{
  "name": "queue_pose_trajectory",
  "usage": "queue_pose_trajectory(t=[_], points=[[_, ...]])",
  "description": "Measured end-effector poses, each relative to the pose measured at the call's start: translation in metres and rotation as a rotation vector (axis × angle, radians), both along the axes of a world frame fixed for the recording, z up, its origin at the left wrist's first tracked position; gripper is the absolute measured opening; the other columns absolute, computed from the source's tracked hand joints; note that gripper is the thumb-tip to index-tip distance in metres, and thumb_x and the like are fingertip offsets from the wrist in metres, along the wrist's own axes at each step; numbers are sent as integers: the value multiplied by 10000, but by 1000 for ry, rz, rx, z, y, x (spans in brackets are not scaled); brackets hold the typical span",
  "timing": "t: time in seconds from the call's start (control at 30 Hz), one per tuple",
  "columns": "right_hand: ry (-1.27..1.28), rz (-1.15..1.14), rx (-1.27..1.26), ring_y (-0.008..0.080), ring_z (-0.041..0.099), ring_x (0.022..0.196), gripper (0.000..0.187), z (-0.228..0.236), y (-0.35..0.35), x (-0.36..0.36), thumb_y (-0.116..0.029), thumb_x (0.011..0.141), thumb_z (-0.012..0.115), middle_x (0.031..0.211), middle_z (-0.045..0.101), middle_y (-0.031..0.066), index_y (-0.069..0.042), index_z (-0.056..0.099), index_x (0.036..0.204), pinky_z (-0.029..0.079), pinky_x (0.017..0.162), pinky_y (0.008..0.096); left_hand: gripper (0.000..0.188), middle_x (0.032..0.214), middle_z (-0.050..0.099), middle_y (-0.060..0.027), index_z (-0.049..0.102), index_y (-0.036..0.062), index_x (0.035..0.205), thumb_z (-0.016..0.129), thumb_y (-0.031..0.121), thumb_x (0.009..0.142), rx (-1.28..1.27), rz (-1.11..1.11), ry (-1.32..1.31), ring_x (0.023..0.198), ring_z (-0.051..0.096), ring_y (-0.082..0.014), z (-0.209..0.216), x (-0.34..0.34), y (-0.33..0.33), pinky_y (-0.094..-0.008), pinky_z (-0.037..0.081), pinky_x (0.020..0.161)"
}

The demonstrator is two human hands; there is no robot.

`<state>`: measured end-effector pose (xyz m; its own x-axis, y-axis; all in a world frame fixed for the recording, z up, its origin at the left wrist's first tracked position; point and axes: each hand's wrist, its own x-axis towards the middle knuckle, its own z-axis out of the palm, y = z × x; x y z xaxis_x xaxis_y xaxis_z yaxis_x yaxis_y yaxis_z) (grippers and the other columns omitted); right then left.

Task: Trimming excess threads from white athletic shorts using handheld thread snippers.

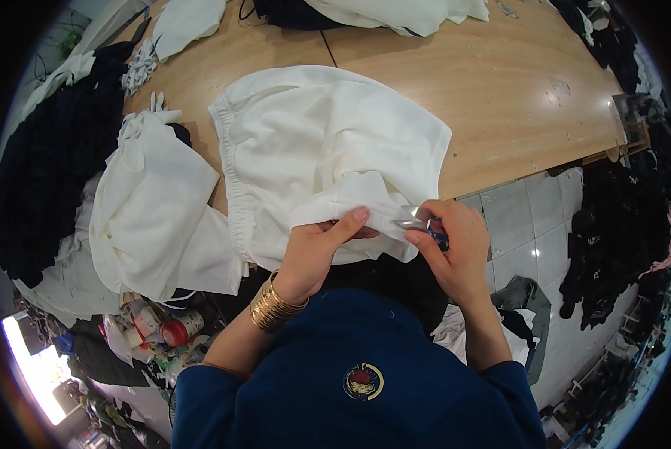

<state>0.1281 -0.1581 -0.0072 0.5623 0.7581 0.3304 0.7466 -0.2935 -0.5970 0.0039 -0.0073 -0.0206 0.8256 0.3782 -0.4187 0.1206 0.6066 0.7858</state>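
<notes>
Seen from above, a person in a blue shirt [313,389] with a round emblem on the chest works at a wooden table [530,97]. A white garment [290,135] with a gathered elastic edge at its left lies spread over the near side of the table, its lower part reaching the person's lap. The left hand [316,251], with gold bangles [275,305] at the wrist, pinches a raised fold of it, thumb on top and fingers partly hidden beneath. The right hand [459,243] is closed around small snips [411,224] with silver blades and a blue handle. The blades point left over the fold; whether they touch the cloth is hard to tell.

Left of the garment is a heap of white cloth [152,213], with dark cloth [58,165] beyond it. More white cloth [403,13] lies at the far side of the table. To the right, black clothes [612,239] are piled near a tiled floor [509,217].
</notes>
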Motion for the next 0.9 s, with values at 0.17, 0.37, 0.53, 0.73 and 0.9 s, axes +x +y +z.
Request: queue_pose_trajectory(t=[0.17, 0.37, 0.53, 0.73, 0.9], points=[[-105, -26, -34, 179, 513, 591, 269, -5, 0, -3, -305, 743, 691, 695, 568, 13, -84, 587, 855, 332, 538, 290, 291, 1025, 613, -101, 556, -36, 1099, 610, 121, 861, 4, 44, -31, 923, 594, -171, 0, 2, -4, -317, 508, 810], [-136, -48, -35, 176, 509, 583, 265, -7, 1, -6, -313, 746, 685, 679, 557, 9, -88, 585, 844, 328, 535, 293, 280, 1044, 604, -101, 552, -30, 1108, 598, 102, 866, -40, 42, -35, 946, 584, -170, 1, 1, -5, -317, 504, 824], [-123, -34, -17, 171, 508, 581, 260, -9, 3, -7, -311, 748, 683, 674, 553, 7, -89, 587, 844, 326, 533, 293, 283, 1048, 603, -98, 542, -17, 1125, 583, 110, 875, -35, 20, -25, 951, 582, -177, -1, 0, -7, -334, 495, 837], [-112, -37, -24, 171, 510, 576, 249, -8, 3, -7, -309, 755, 676, 679, 558, 8, -86, 590, 824, 325, 531, 293, 282, 1043, 603, -100, 534, -6, 1137, 566, 120, 887, -16, -22, -29, 940, 585, -186, -4, -1, -7, -350, 489, 842], [-102, -56, -29, 169, 503, 581, 249, -8, -3, -7, -307, 750, 685, 678, 553, 7, -88, 590, 824, 321, 530, 295, 277, 1034, 606, -104, 535, -12, 1129, 566, 120, 887, 14, -35, -36, 932, 589, -189, -3, -1, -6, -347, 496, 832]])
